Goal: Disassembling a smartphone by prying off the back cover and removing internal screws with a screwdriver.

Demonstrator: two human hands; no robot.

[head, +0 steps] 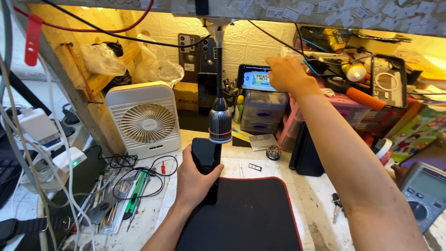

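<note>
My left hand grips a black phone and holds it upright over the far edge of a black work mat, just under the head of a gooseneck lamp. My right hand is stretched far forward. Its fingers rest on a second phone with a lit screen, propped on its side on top of small plastic drawers.
A white desk fan stands at the left. Screwdrivers, tweezers and cables lie in front of it. A multimeter sits at the right edge. Pink drawers, phone cases and bottles crowd the back right. A small tray lies beyond the mat.
</note>
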